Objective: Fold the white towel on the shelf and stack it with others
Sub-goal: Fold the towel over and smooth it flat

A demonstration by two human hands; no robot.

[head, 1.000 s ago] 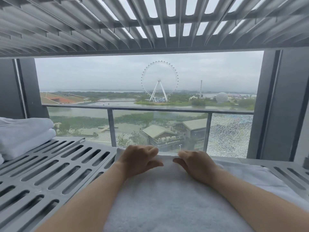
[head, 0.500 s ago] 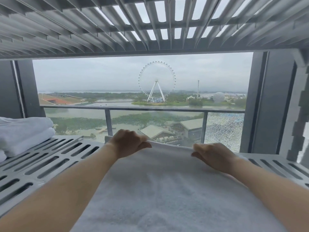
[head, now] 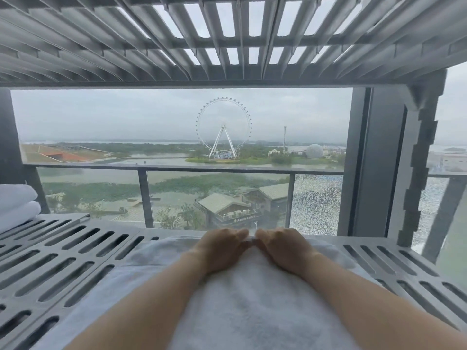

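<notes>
A white towel [head: 242, 306] lies spread on the grey slatted shelf [head: 63, 261], reaching from the near edge to the far edge. My left hand [head: 222, 250] and my right hand [head: 285, 248] rest palm-down side by side on the towel's far edge, fingertips almost touching at the middle. The fingers curl over the hem; whether they pinch it is hard to tell. A stack of folded white towels [head: 16, 204] sits at the far left of the shelf.
Another slatted shelf [head: 227, 34] hangs close overhead. A grey upright post [head: 419, 160] stands at the right rear corner. Behind the shelf is a window with a railing [head: 177, 169]. Bare slats show left and right of the towel.
My hands were together, slid apart along the towel's far edge, and have come back together at its middle. The view has shifted slightly left.
</notes>
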